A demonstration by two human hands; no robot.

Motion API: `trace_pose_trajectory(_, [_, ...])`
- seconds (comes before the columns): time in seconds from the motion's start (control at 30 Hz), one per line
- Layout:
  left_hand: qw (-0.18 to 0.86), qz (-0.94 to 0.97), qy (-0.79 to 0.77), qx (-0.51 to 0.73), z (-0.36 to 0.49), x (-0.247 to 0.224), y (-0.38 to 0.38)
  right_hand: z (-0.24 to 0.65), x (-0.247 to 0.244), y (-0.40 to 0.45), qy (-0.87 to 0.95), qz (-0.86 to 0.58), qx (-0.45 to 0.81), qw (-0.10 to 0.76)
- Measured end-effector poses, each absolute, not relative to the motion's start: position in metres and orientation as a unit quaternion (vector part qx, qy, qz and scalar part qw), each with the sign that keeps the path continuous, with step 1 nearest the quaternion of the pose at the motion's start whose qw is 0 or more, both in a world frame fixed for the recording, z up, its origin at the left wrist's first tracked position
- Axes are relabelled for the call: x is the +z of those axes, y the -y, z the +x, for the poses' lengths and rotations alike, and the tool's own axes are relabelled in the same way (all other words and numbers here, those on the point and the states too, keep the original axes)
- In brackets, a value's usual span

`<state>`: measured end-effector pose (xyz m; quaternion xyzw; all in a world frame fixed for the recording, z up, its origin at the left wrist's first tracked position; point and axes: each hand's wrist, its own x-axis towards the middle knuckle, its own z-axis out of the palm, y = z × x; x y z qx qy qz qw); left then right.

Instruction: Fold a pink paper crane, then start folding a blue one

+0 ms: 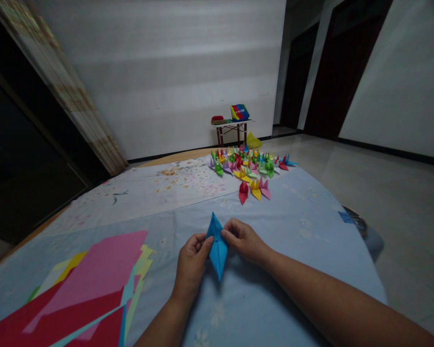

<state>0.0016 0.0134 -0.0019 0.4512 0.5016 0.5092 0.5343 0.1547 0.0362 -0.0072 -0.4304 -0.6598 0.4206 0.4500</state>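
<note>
A blue sheet of origami paper (219, 253), folded into a long diamond, is held just above the table in front of me. My left hand (193, 258) pinches its left edge, thumb on top and fingers curled beneath. On the other side, my right hand (244, 238) grips the right edge between thumb and bent forefinger. The diamond's points aim away from me and toward me, with a crease along its middle. Beyond my hands stand a red paper crane (243, 192), a yellow paper crane (255, 189) and a pink paper crane (264, 188).
Loose coloured paper sheets (104, 270) lie in a pile at the left. Several finished paper cranes (238, 164) crowd the table's far end. A flowered cloth (292, 231) covers the round table. Behind it, a small stand (233, 124) carries a colourful box (240, 112).
</note>
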Motion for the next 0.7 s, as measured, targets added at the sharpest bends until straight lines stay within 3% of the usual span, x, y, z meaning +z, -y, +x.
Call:
trace_pose_trajectory(0.4, [0.504,0.510,-0.493,0.493,0.005,-0.011,-0.011,0.164,-0.009,-0.048,0.580,-0.409,0.589,0.385])
trace_pose_trajectory(0.7, [0.609,0.448,-0.459,0.466,0.006,-0.009,-0.010,0.162,-0.006,-0.045,0.576,-0.401,0.588,0.402])
